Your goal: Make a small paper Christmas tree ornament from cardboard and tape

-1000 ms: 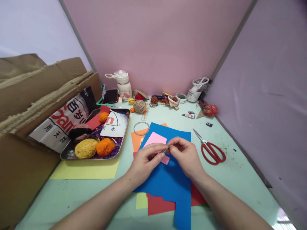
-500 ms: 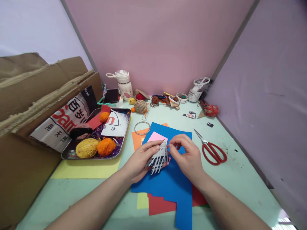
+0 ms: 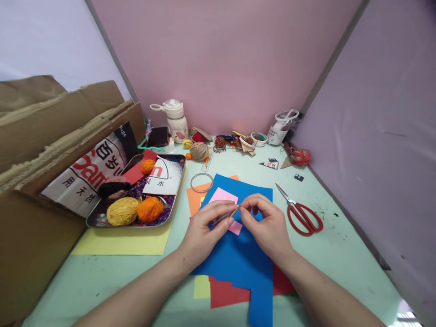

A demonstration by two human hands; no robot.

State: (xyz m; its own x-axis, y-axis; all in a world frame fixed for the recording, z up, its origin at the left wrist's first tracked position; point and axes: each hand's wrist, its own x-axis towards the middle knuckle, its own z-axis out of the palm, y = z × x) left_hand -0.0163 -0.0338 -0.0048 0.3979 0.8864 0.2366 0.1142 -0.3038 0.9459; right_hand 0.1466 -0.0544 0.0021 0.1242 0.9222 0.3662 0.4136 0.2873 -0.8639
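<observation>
My left hand is closed around a small piece of printed card wound with pale strands. The card is seen almost edge-on, and the fingers hide most of it. At its far tip my right hand pinches with thumb and forefinger; whatever lies between those fingertips is too small to make out. Both hands are above a blue sheet of paper and a smaller pink sheet. Red-handled scissors lie to the right of my right hand, blades pointing away.
At left, a metal tray holds yellow yarn and orange yarn, beside leaning cardboard. A silver ring lies behind the papers. Along the back stand a white bottle, a twine ball and a white container.
My left hand has turned the card from showing its striped face to nearly edge-on, the thumb now lying along it. My right hand keeps its pinch in nearly the same place.
</observation>
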